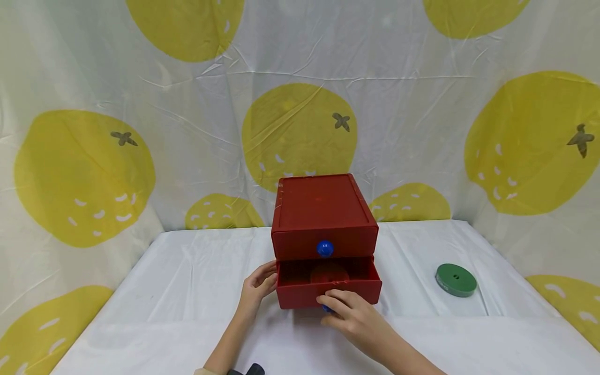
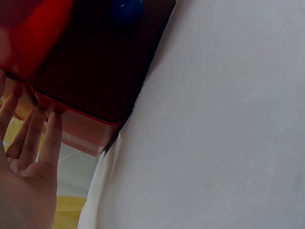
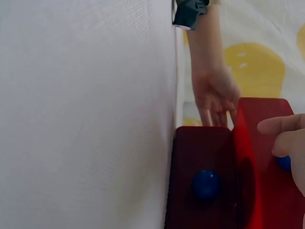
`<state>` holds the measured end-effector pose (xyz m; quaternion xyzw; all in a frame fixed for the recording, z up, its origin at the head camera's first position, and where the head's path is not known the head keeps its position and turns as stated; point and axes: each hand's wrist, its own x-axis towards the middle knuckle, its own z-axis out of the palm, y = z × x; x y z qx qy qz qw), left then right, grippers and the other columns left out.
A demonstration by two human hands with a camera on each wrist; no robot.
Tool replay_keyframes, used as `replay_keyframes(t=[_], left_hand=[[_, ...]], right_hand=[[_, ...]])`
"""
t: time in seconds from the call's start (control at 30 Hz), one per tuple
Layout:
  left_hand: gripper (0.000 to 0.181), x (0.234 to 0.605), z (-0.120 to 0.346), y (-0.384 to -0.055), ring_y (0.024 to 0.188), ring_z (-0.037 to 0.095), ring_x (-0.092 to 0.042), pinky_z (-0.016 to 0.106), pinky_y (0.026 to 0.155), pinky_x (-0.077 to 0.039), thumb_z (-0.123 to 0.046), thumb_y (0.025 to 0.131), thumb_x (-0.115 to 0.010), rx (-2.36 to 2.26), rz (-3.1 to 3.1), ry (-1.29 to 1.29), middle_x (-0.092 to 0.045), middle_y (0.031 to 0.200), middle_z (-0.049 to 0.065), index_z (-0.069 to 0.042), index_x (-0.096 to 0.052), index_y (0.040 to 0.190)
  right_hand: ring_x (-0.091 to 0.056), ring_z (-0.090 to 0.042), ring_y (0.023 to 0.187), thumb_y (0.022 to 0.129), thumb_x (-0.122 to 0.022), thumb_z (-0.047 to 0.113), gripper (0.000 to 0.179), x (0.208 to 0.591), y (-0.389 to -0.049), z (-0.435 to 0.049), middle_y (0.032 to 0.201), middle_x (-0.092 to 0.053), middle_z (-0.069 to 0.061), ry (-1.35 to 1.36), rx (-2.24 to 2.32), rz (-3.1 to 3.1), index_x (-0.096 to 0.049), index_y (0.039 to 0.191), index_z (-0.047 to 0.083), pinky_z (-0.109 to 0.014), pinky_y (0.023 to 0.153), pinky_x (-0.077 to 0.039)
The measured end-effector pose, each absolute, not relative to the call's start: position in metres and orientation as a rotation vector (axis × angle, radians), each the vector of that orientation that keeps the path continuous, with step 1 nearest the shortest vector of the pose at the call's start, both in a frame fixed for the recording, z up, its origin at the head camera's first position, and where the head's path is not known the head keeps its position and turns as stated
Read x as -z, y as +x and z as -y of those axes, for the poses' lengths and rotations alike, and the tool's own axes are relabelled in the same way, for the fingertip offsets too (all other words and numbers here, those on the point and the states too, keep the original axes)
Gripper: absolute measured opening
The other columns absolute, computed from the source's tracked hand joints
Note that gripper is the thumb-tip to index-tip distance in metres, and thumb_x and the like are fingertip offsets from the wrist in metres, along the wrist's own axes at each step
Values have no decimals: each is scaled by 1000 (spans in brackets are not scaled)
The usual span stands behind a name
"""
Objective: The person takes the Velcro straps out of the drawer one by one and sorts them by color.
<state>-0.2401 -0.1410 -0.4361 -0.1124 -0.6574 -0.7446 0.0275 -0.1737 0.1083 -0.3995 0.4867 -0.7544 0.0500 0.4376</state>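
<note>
A red drawer cabinet [image 1: 323, 203] stands on the white-covered table. Its upper drawer, with a blue knob [image 1: 325, 248], is in. Below that, an open drawer [image 1: 300, 296] sticks out, with a reddish round thing [image 1: 329, 272] inside. My right hand [image 1: 358, 320] holds this drawer's blue knob [image 3: 284, 162], which the fingers partly cover. My left hand [image 1: 258, 286] is at the cabinet's left side, fingertips touching its wall with the fingers extended. Both wrist views show a lower drawer [image 3: 205, 148] that is in, with its own blue knob [image 3: 206, 184].
To the right on the white cloth [image 1: 187, 281] lies a green disc-shaped roll [image 1: 456, 279] with a small centre hole. Behind the table hangs a white curtain [image 1: 398, 99] printed with yellow lemons. A black device [image 3: 189, 13] sits on the left wrist.
</note>
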Motion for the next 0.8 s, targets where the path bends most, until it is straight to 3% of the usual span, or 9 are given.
replay_keyframes(t=[0.53, 0.6, 0.73, 0.8], left_hand=[[36, 437, 141, -241, 98, 7, -61, 24, 80, -53, -7, 88, -55, 2301, 2034, -333, -63, 106, -6, 0, -51, 124], [36, 437, 142, -241, 98, 6, -62, 24, 80, -52, -8, 88, -55, 2297, 2037, -343, -63, 106, -6, 0, -51, 124], [37, 438, 142, -241, 98, 6, -61, 23, 81, -52, -8, 89, -54, 2296, 2039, -366, -63, 106, -6, 0, -50, 124], [37, 438, 142, -241, 99, 6, -61, 24, 81, -52, -8, 89, -54, 2298, 2039, -371, -63, 107, -6, -1, -51, 125]], right_hand=[[-54, -19, 101, 101, -25, 21, 49, 398, -161, -114, 110, -62, -1, 1256, -90, 1853, -71, 84, 25, -26, 79, -51], [-54, -19, 102, 100, -30, 22, 43, 398, -159, -116, 112, -61, -1, 1272, -92, 1867, -71, 86, 24, -26, 80, -51], [-53, -18, 104, 86, -61, 25, 11, 397, -155, -119, 113, -61, -1, 1305, -117, 1930, -72, 89, 23, -25, 78, -53], [-53, -18, 104, 77, -71, 28, 13, 396, -152, -119, 113, -61, -1, 1314, -129, 1955, -72, 89, 23, -25, 78, -53]])
